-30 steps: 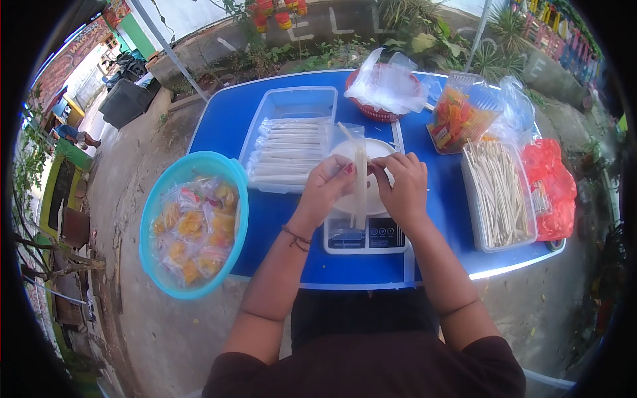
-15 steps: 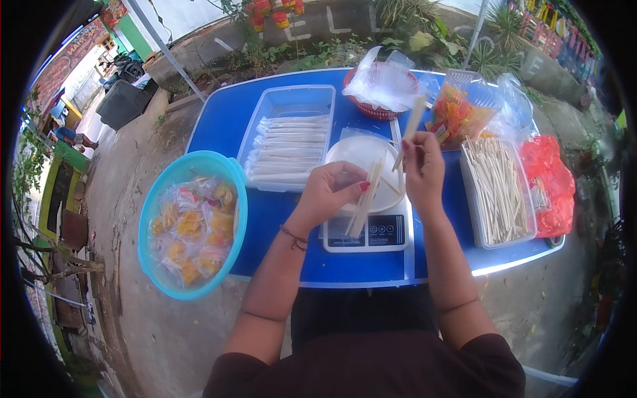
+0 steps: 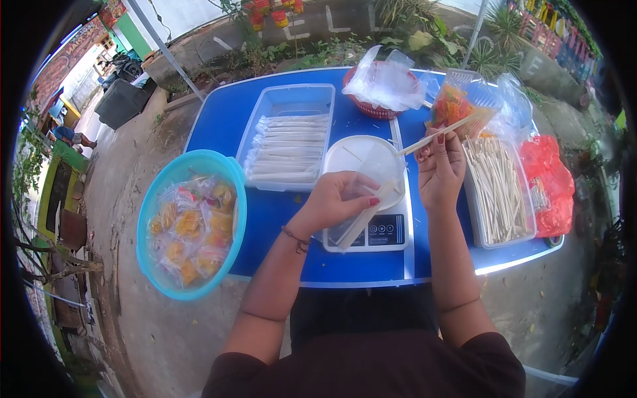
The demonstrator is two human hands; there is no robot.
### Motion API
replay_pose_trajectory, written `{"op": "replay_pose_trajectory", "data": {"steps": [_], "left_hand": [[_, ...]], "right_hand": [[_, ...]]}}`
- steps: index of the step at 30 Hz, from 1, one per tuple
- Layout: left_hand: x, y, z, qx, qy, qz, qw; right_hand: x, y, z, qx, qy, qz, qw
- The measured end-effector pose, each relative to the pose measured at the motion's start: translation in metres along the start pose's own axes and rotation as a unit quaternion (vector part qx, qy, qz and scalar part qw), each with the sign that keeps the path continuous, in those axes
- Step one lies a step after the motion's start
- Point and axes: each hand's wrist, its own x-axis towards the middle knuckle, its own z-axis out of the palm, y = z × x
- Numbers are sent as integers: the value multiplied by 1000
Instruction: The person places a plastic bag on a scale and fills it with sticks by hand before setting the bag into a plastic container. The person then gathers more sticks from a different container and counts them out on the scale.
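Over the front of a white kitchen scale [image 3: 395,243], my left hand [image 3: 334,202] pinches a narrow clear plastic bag [image 3: 359,225] between thumb and fingers. Pale sticks show through the plastic. My right hand [image 3: 439,166] is raised to the right of the scale's round pan [image 3: 352,147], its fingers closed on a few thin wooden sticks [image 3: 415,146] that slant up to the right. A loose bit of stick lies on the pan. Right of this hand stands a clear tub [image 3: 497,192] packed with more sticks.
A clear tray [image 3: 292,99] of wrapped stick bundles stands behind my left hand. The turquoise basin [image 3: 240,192] at left holds bagged yellow food. Behind are a red basket [image 3: 361,106] with plastic bags and a container of orange packets [image 3: 454,106]. A red bag [image 3: 551,172] lies far right.
The sticks in my right hand have swung from nearly upright to a flatter slant, and that hand has moved slightly right and down. My left hand's bag has shifted slightly.
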Motion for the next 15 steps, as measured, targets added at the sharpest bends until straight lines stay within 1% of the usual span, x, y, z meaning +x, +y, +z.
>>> {"op": "replay_pose_trajectory", "data": {"steps": [3,5,8,11,15], "left_hand": [[0,0,0,3,1,-3,1000],[1,-1,0,3,2,-4,1000],[0,6,2,-64,11,-17,998],[-1,5,1,-71,21,-13,997],[2,-5,0,-55,18,5,998]], "right_hand": [[-2,2,4,-29,-27,19,999],[-4,3,6,-81,-38,36,995],[-7,6,6,-141,-55,71,986],[-9,8,5,-175,-71,105,976],[-9,6,12,-196,-54,83,976]]}}
